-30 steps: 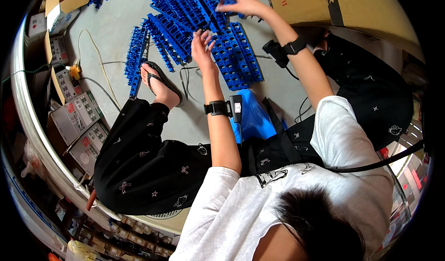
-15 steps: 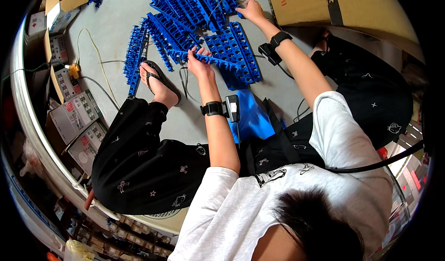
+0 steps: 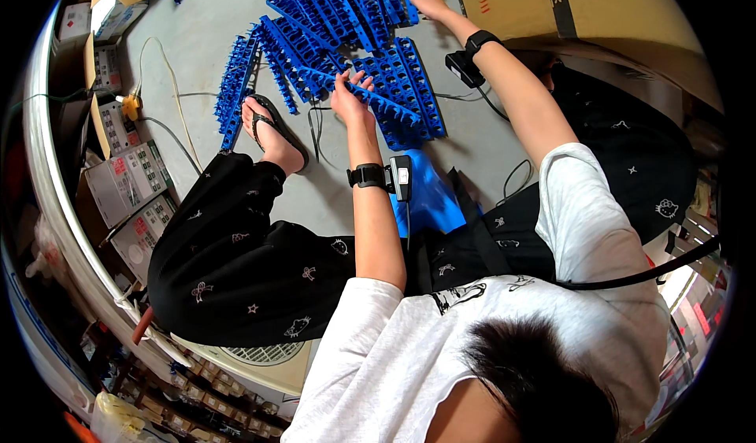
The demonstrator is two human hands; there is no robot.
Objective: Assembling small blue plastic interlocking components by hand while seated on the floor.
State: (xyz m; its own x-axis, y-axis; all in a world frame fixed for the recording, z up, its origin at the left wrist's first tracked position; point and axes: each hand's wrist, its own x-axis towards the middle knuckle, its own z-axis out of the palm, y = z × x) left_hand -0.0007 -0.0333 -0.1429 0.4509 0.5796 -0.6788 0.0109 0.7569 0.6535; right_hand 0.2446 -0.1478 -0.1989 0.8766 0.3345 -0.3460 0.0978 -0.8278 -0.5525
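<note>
My left hand (image 3: 352,100) is closed round the middle of a long, narrow blue plastic strip (image 3: 394,110) with a row of small clip-like teeth. The strip is lifted, slanting down to the right over other strips. Farther off to the right, my right hand (image 3: 433,6) has its fingertips closed at the edge of another blue strip (image 3: 409,10) on the far right of the pile. The fingertips are small here and partly hidden. Several more toothed strips (image 3: 303,29) lie heaped on the grey floor, with a broader set with round holes (image 3: 421,88) nearer me.
A large cardboard box (image 3: 512,6) stands to the right of the pile. My sandalled foot (image 3: 272,136) is beside the strips on the left. Cables (image 3: 167,65) and printed cartons (image 3: 126,175) line the left side. A blue sheet (image 3: 429,199) lies between my legs.
My right hand has moved slightly farther along the edge of the pile. My left hand still holds its strip, now with more of its fingers raised. The whole view has shifted a little.
</note>
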